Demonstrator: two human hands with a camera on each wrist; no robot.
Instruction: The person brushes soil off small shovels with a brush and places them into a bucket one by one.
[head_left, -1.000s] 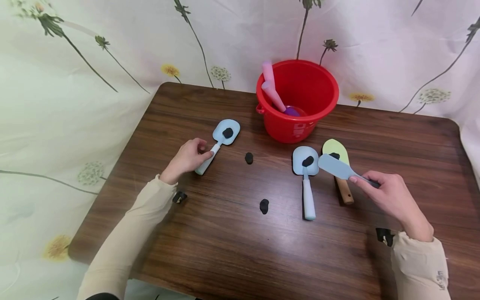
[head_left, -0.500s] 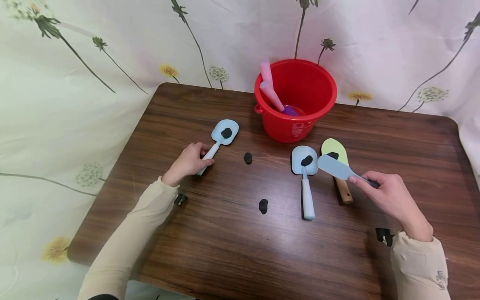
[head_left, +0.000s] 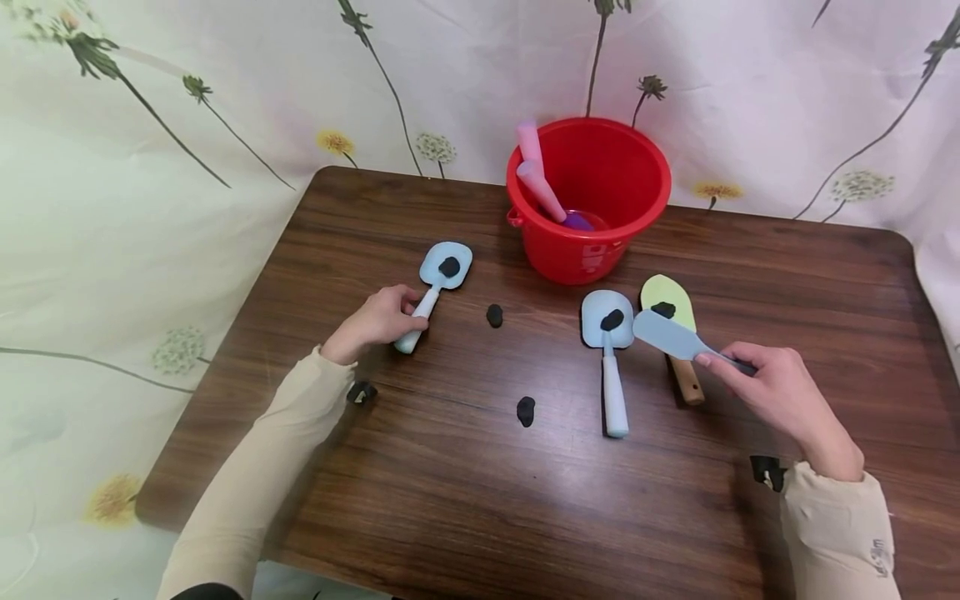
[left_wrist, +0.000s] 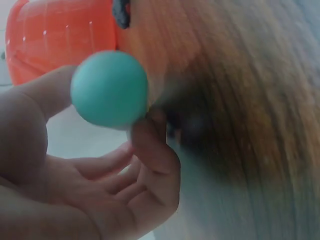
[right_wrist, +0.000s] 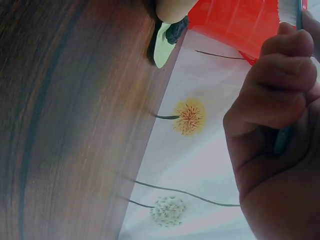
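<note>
Left lump: the black lump (head_left: 449, 267) could slide off the left blue scoop (head_left: 428, 302) should the handle roll or tip; it seems merely to rest on a shallow blade
Brush risk: the blue brush (head_left: 667, 335), if lowered, might knock the second lump (head_left: 663, 309) on the green scoop (head_left: 681, 292); its head overlaps that blade in the head view; the gap cannot be told
Left scoop: left of the red bucket (head_left: 562, 260), apart; blade points away and slightly rightward, long axis slanting likewise
Brush: head points left and away
Left hand (head_left: 377, 321): thumb and fingers pinch the scoop's handle
Right hand (head_left: 780, 385): fingers curl around the brush's handle
</note>
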